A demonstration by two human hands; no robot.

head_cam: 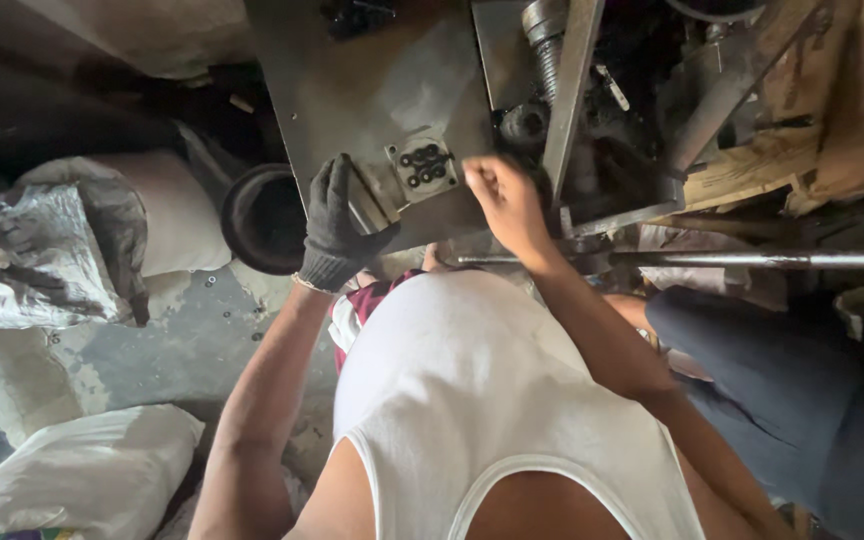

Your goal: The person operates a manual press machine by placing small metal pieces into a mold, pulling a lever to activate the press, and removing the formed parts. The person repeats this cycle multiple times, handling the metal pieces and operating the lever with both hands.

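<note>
Far left of your hands: crumpled silver-grey plastic sack (27, 255), a pale bag (167, 205) beside it, a white sack (72, 480) lower down by your left elbow. A dark round bowl-like part (262, 218) sits just left of your left hand. Your left hand (337, 225), in a dark glove, lies on the lower edge of the grey steel plate (372, 90), fingers curled over it. Between your hands: small square block with black holes (422, 165) on the plate. Your right hand (502, 200), bare, is closed in a fist just right of that block; can't tell what it holds. Past it, a long steel rod (752, 260) runs right.
</note>
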